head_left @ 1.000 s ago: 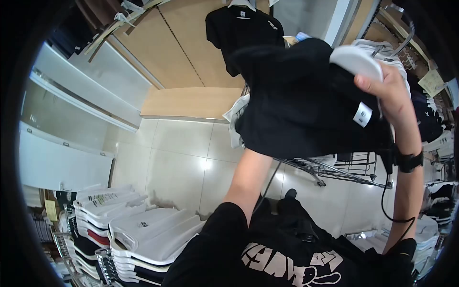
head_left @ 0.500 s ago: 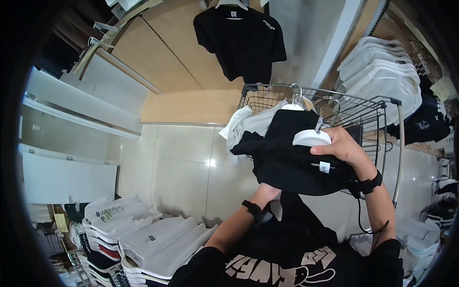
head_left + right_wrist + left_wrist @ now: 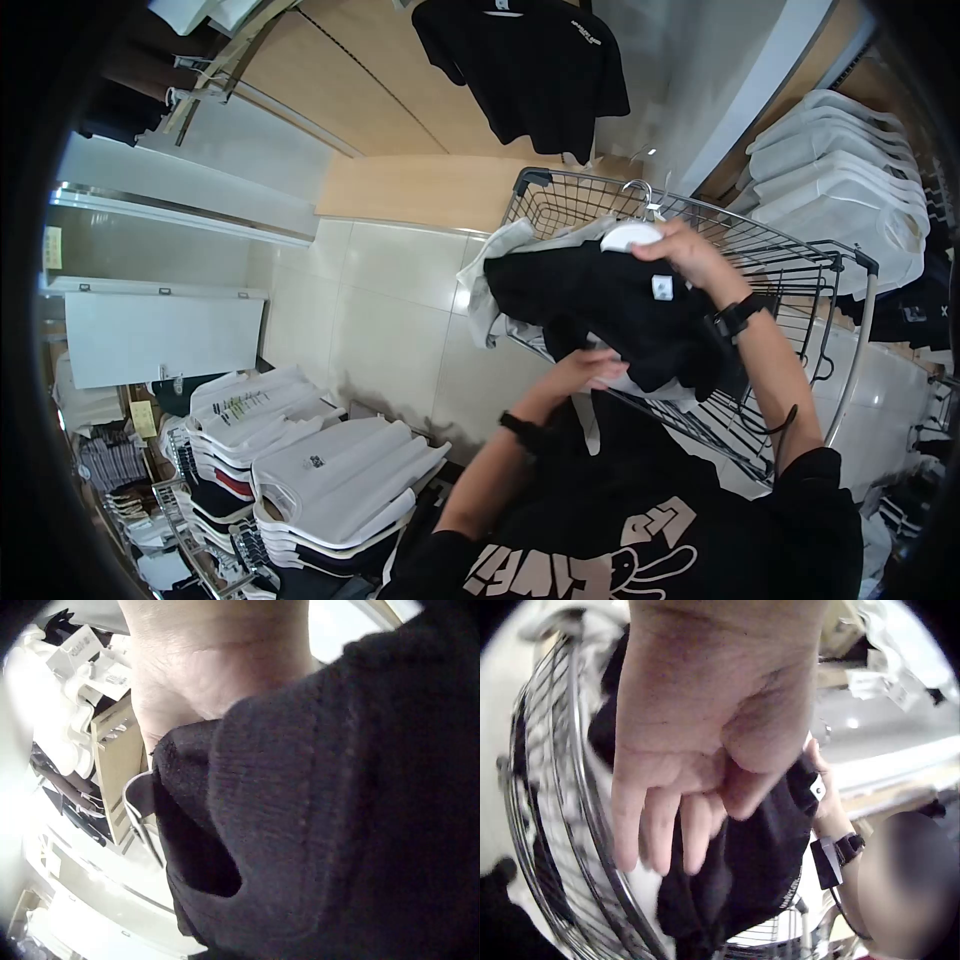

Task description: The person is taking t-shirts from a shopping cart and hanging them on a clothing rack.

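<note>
A black garment (image 3: pixel 620 310) on a white hanger (image 3: pixel 630 238) lies over the near-left part of a wire cart, on top of grey and white clothes (image 3: pixel 490 285). My right hand (image 3: pixel 690 255) grips the hanger at the garment's collar, beside a white label (image 3: pixel 662 288). My left hand (image 3: pixel 585 372) is at the garment's lower edge with nothing in it; in the left wrist view the hand (image 3: pixel 697 750) has its fingers extended, the black cloth (image 3: pixel 742 862) behind them. The right wrist view shows the cloth (image 3: pixel 322 802) covering the right fingers.
The wire cart (image 3: pixel 860 265) extends to the right. White shirts (image 3: pixel 340 480) hang on a rack at lower left, more white garments (image 3: pixel 840 200) at the right. A black T-shirt (image 3: pixel 530 70) hangs by the wooden panel ahead. Tiled floor (image 3: pixel 390 300) lies left of the cart.
The black garment has come down from in front of the cart onto the clothes in it, carried by my right hand. My left hand has come out from under the cloth.
</note>
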The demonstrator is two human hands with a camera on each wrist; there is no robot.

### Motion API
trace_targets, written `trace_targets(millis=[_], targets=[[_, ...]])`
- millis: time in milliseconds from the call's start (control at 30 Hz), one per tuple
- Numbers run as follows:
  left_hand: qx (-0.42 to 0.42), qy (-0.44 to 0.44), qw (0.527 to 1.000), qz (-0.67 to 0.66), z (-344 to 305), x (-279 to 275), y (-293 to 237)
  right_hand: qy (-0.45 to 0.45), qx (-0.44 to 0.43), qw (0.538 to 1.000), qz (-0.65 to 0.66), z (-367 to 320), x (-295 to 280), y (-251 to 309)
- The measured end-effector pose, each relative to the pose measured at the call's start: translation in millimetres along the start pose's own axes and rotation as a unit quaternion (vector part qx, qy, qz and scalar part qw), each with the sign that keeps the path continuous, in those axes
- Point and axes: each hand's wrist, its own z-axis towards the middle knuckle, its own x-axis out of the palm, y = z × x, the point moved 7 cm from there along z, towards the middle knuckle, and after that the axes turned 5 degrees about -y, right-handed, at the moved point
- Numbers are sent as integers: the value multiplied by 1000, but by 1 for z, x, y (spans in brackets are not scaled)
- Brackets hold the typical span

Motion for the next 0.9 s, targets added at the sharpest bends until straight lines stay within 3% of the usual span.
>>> trace_targets(millis=[67, 100, 167, 233, 267, 300, 333, 367, 433, 500, 567, 633, 700, 733, 800, 833, 900], targets=[[25, 59, 962, 266, -27, -14, -16, 35, 12, 999, -13, -4, 16, -16], [34, 68, 916, 394, -43, -21, -30, 53, 39, 998, -24, -6, 21, -29], [20, -76, 877, 474, -62, -64, -31, 118, 52, 991, 29, -8, 33, -51], [2, -190, 860, 474, -81, -91, -49, 86, 49, 991, 92, -1, 30, -65], [2, -189, 860, 473, -82, -93, -48, 74, 49, 992, 91, 9, 24, -76], [11, -304, 857, 416, -88, -106, -56, 61, 49, 993, 91, 18, 19, -78], [19, -413, 840, 351, -95, -118, -61, 30, 49, 997, 55, 27, 10, -81], [18, -411, 841, 351, -90, -116, -60, 0, 27, 998, -53, 35, -3, -79], [184, -487, 753, 402, -95, -93, -102, -62, -65, 992, -85, 47, -19, -75], [163, -463, 755, 435, -76, -79, -112, -115, -75, 979, -152, 50, -28, -82], [146, -411, 700, 566, -44, -66, -106, -224, -96, 907, -343, 43, -27, -77], [126, -387, 719, 563, -17, -69, -83, -249, -115, 894, -354, 28, -10, -66], [94, -393, 684, 607, 0, -71, -62, -307, -115, 849, -414, 20, -3, -72], [87, -392, 674, 620, 5, -69, -57, -306, -116, 849, -415, 16, 1, -69], [87, -389, 672, 624, 7, -71, -50, -305, -142, 776, -533, 3, 11, -56], [87, -387, 670, 628, 8, -71, -47, -303, -145, 775, -536, 0, 13, -51], [90, -383, 670, 630, 6, -73, -46, -363, -161, 717, -572, -9, 9, -34]])
